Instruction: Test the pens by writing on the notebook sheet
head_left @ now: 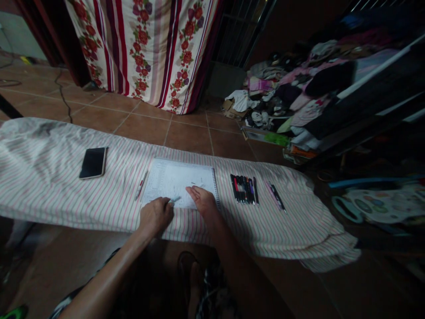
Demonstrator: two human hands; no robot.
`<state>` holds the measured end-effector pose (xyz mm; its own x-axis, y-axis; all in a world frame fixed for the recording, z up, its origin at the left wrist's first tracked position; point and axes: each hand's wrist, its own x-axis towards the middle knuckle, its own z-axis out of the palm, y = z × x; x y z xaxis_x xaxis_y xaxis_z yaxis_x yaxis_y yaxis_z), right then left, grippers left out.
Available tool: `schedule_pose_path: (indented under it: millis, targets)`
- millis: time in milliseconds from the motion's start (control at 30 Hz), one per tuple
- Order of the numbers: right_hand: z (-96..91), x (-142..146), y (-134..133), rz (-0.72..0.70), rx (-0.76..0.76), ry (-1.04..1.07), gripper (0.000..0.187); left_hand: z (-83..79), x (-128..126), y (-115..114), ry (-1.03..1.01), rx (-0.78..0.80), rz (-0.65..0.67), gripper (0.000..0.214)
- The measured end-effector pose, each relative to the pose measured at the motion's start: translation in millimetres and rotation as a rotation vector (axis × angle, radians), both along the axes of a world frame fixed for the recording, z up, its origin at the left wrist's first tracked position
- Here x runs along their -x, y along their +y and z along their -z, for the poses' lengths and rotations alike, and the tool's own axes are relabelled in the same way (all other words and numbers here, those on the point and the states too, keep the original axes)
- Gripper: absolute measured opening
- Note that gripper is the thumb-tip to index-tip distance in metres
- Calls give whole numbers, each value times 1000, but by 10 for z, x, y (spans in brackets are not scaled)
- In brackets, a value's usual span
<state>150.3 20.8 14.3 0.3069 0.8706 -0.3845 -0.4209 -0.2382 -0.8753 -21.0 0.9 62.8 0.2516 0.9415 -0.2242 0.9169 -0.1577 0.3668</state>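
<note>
A spiral notebook point(179, 179) lies open on a board covered with a striped cloth point(49, 177). My left hand point(155, 216) rests at the notebook's near edge, its fingers closed round a small light pen-like thing point(175, 200). My right hand point(203, 200) lies on the page's lower right part, palm turned up, fingers open and empty. A small pale piece point(198, 183) lies on the page just beyond my right fingers. A pen point(141, 185) lies left of the notebook.
A dark phone point(93, 162) lies on the cloth to the left. Several pens point(244, 189) lie in a row right of the notebook, two more point(275, 195) further right. A flowered curtain point(149, 48) hangs behind; a clothes pile point(299, 93) fills the back right.
</note>
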Motion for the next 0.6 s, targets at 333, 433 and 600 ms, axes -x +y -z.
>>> schedule_pose_path:
  millis: [333, 433, 600]
  targets:
    - [-31, 46, -74, 52, 6, 61, 8, -6, -14, 9, -18, 18, -24, 33]
    - [-106, 110, -136, 62, 53, 20, 16, -15, -15, 13, -14, 29, -35, 33]
    - [-173, 249, -247, -42, 79, -96, 27, -3, -15, 14, -11, 42, -16, 34]
